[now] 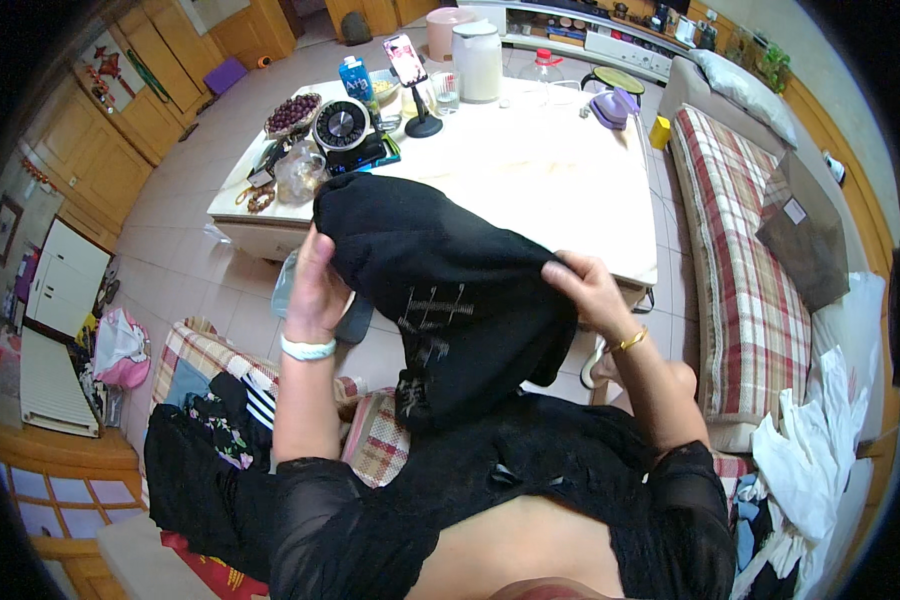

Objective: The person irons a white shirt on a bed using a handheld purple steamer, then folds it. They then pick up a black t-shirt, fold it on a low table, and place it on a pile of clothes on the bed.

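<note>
A black cloth garment (450, 247) with pale printed marks on its front hangs between my hands, in front of my lap. My left hand (316, 289) holds its left edge, thumb up and the other fingers partly hidden behind the cloth. At the right edge, my right hand (583, 286) pinches the fabric between thumb and fingers. The garment's upper part overlaps the front edge of a white-topped table (555, 195). Its lower end falls close to my own black top (525, 450).
Grapes in a basket (292, 115), a phone on a stand (422, 112), a pitcher (477, 64) and a purple handheld appliance (613, 109) stand on the table. Dark clothes (195, 465) lie at left. A plaid sofa (742, 277) with white clothes (802, 465) is at right.
</note>
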Action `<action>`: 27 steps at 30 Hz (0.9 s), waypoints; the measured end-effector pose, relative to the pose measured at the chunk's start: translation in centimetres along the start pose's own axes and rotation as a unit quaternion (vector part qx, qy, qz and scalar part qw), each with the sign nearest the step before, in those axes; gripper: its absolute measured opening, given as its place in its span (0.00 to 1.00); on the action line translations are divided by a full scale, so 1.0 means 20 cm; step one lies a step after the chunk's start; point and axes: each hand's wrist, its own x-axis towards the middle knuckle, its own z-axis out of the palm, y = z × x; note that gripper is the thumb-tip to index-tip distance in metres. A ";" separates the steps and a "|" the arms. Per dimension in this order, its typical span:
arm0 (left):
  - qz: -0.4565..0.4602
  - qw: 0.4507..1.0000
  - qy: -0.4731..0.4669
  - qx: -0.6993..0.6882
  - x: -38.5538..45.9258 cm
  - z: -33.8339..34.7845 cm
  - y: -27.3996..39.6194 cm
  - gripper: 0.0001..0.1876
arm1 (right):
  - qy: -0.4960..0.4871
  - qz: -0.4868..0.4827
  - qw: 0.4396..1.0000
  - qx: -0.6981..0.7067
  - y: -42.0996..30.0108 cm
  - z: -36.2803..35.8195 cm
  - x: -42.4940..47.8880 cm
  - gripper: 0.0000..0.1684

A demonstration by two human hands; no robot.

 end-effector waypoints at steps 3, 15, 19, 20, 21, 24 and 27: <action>-0.072 0.989 -0.100 -0.079 0.05 0.01 0.12 0.44 | 0.041 -0.082 0.994 0.060 -0.17 0.02 0.03 0.21; 0.130 0.989 0.041 -0.048 0.19 0.10 0.29 0.27 | -0.005 -0.123 0.982 0.146 -0.42 -0.08 -0.01 0.12; -0.152 0.979 -0.056 -0.125 -0.07 0.18 -0.17 0.51 | 0.005 -0.031 0.988 0.148 -0.26 -0.02 -0.10 0.11; -0.180 0.964 -0.143 -0.129 -0.13 0.12 -0.30 0.50 | -0.007 -0.026 0.985 0.168 -0.22 -0.03 -0.10 0.12; -0.211 0.941 -0.230 -0.133 -0.19 0.08 -0.39 0.50 | -0.006 -0.016 0.982 0.188 -0.18 -0.05 -0.09 0.12; -0.211 0.951 -0.220 0.052 -0.34 0.19 -0.50 0.33 | 0.038 0.018 0.974 0.223 -0.08 -0.09 -0.11 0.11; -0.237 0.967 -0.095 -0.014 -0.38 0.22 -0.56 0.21 | 0.085 -0.027 0.988 0.124 0.04 -0.15 -0.09 0.11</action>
